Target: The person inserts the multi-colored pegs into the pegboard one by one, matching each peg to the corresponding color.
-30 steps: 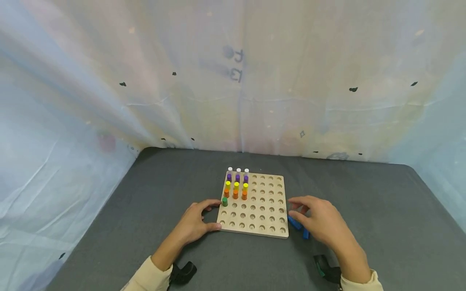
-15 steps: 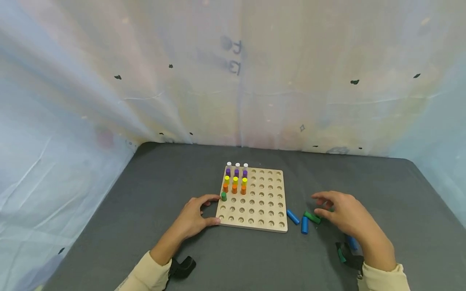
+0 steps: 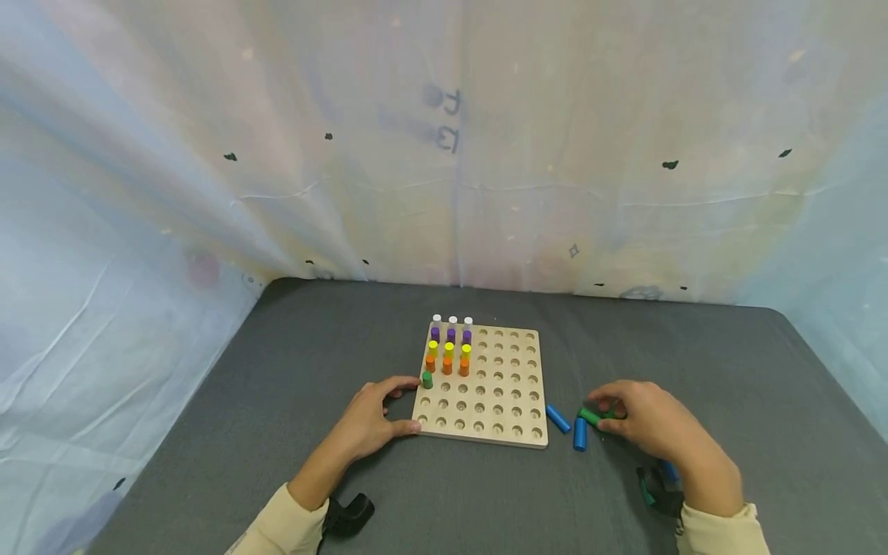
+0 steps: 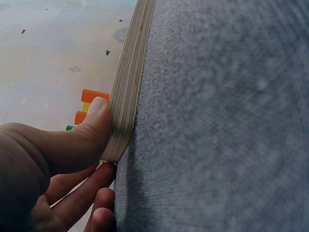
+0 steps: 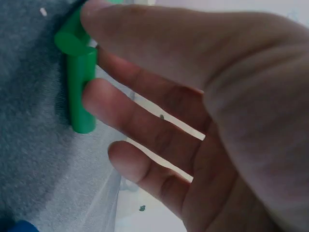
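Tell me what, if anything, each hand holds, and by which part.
Left hand: the pegboard, by its near-left corner. Right hand: at the loose green pegs, but whether it grips one cannot be told.

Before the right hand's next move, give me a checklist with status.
1. Left hand on wooden board: ok, thumb and index at its left edge.
2. Right hand at a loose green peg: ok.
3. Firm pinch on it: cannot tell, thumb covers part.
4. Hole right of the seated green peg free: ok, empty.
5. Nothing between right hand and board: not ok, two blue pegs lie there.
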`<action>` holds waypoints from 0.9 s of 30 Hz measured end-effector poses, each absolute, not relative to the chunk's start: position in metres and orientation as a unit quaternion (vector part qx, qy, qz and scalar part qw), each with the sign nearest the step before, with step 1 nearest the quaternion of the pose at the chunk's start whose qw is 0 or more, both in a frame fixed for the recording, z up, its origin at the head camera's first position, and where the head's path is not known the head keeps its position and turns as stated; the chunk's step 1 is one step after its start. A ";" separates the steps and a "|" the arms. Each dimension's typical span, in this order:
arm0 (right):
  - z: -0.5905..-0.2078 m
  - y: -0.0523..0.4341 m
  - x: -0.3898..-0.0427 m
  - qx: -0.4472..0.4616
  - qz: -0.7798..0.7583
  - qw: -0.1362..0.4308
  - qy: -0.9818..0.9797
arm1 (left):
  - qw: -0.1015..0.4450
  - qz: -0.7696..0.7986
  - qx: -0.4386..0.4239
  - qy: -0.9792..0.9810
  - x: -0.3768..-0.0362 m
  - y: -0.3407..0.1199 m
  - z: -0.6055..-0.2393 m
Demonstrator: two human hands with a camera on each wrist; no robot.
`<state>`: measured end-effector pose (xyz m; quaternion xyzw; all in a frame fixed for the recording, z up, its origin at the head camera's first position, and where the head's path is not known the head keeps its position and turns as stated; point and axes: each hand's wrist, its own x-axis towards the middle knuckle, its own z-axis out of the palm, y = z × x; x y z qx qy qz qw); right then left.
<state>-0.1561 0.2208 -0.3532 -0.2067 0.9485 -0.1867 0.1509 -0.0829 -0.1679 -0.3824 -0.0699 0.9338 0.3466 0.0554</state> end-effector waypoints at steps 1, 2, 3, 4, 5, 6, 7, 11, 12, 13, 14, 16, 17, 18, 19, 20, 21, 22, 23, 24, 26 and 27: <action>-0.354 0.220 -0.156 -0.209 -0.187 0.150 0.948 | 0.057 0.346 -0.072 0.934 -0.083 -0.168 -0.382; -0.355 0.219 -0.156 -0.212 -0.187 0.149 0.948 | 0.058 0.345 -0.074 0.934 -0.083 -0.168 -0.382; -0.357 0.218 -0.156 -0.214 -0.185 0.148 0.947 | 0.059 0.345 -0.074 0.934 -0.083 -0.168 -0.382; -0.358 0.217 -0.156 -0.217 -0.182 0.147 0.948 | 0.060 0.344 -0.075 0.934 -0.083 -0.168 -0.382; -0.359 0.216 -0.156 -0.219 -0.180 0.148 0.948 | 0.060 0.343 -0.075 0.935 -0.083 -0.168 -0.382; -0.359 0.215 -0.156 -0.221 -0.175 0.148 0.948 | 0.060 0.342 -0.075 0.935 -0.083 -0.168 -0.382; -0.360 0.214 -0.157 -0.221 -0.171 0.149 0.948 | 0.058 0.343 -0.073 0.935 -0.083 -0.168 -0.381; -0.361 0.211 -0.158 -0.217 -0.158 0.155 0.951 | 0.052 0.344 -0.067 0.935 -0.082 -0.167 -0.380; -0.361 0.211 -0.159 -0.215 -0.157 0.156 0.951 | 0.051 0.345 -0.067 0.935 -0.082 -0.168 -0.380; -0.360 0.210 -0.159 -0.213 -0.156 0.156 0.952 | 0.051 0.346 -0.068 0.934 -0.082 -0.167 -0.380; -0.360 0.210 -0.159 -0.211 -0.155 0.155 0.953 | 0.050 0.346 -0.069 0.934 -0.082 -0.167 -0.380; -0.360 0.209 -0.159 -0.209 -0.154 0.152 0.954 | 0.051 0.346 -0.071 0.934 -0.082 -0.167 -0.380; -0.360 0.209 -0.158 -0.207 -0.154 0.151 0.954 | 0.052 0.346 -0.073 0.934 -0.082 -0.167 -0.380; -0.360 0.209 -0.158 -0.205 -0.156 0.150 0.955 | 0.053 0.346 -0.074 0.934 -0.082 -0.166 -0.379; -0.360 0.209 -0.157 -0.204 -0.157 0.147 0.955 | 0.053 0.345 -0.073 0.934 -0.081 -0.166 -0.379; -0.360 0.209 -0.156 -0.202 -0.158 0.144 0.956 | 0.053 0.345 -0.073 0.934 -0.081 -0.166 -0.379; -0.359 0.209 -0.155 -0.200 -0.160 0.141 0.956 | 0.054 0.344 -0.073 0.935 -0.081 -0.166 -0.379; -0.359 0.209 -0.155 -0.199 -0.163 0.137 0.957 | 0.054 0.344 -0.072 0.935 -0.081 -0.166 -0.378; -0.358 0.210 -0.154 -0.198 -0.166 0.133 0.957 | 0.054 0.344 -0.071 0.935 -0.081 -0.166 -0.378; -0.358 0.210 -0.154 -0.197 -0.169 0.129 0.957 | 0.054 0.343 -0.070 0.935 -0.081 -0.166 -0.378; -0.357 0.211 -0.153 -0.199 -0.174 0.120 0.957 | 0.053 0.342 -0.069 0.936 -0.081 -0.166 -0.379; -0.356 0.212 -0.153 -0.204 -0.175 0.113 0.957 | 0.053 0.342 -0.069 0.936 -0.081 -0.166 -0.379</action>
